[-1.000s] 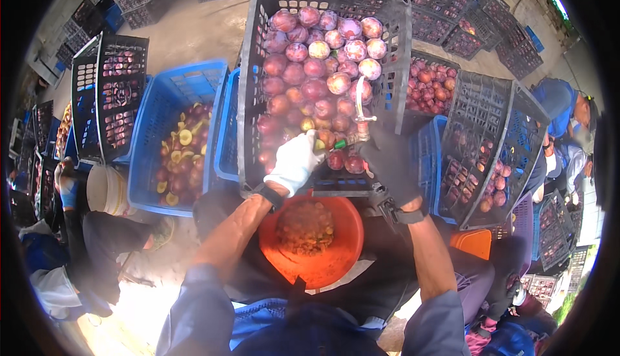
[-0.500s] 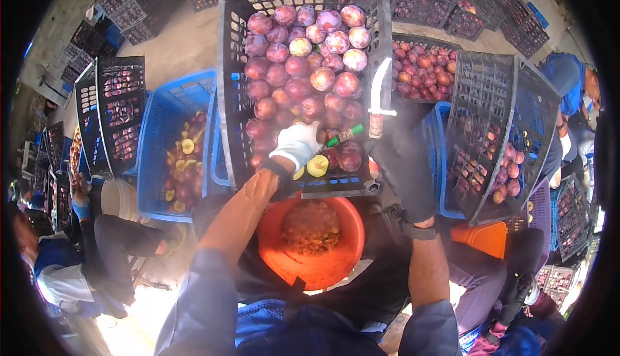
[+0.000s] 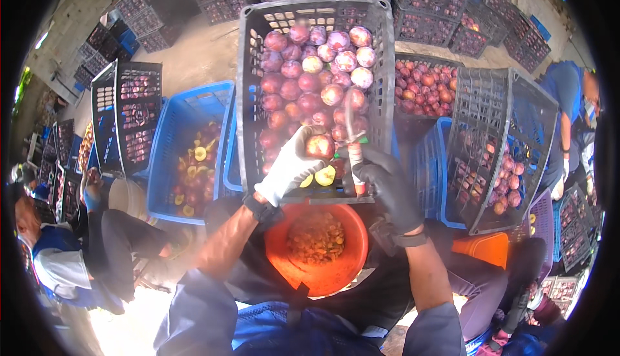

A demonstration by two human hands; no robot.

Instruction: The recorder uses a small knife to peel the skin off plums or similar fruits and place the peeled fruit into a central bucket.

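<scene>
My left hand [image 3: 289, 166], in a white glove, grips a red plum [image 3: 320, 147] between thumb and fingers. Over the crate's near right corner, my black-gloved right hand [image 3: 389, 185] is closed around the reddish handle of a knife [image 3: 356, 162]. Its curved blade points away from me, blurred, just right of the held plum. Beneath both hands stands a tilted black plastic crate [image 3: 249, 52] full of purple-red plums [image 3: 309, 83]. Cut yellow plum halves [image 3: 325, 175] lie at its near end. Something green [image 3: 363, 140] shows partly behind the knife.
Between my legs sits an orange bucket [image 3: 274, 256] with brownish pits and scraps [image 3: 316, 238]. A blue crate [image 3: 155, 181] of cut plums stands left; a leaning black crate [image 3: 481, 97] is right. Stacked crates [image 3: 223, 0] line the back. People work on both sides.
My left hand now holds up a plum, where before it reached among the fruit. The knife has come left and nearer that plum. The whole view has shifted slightly.
</scene>
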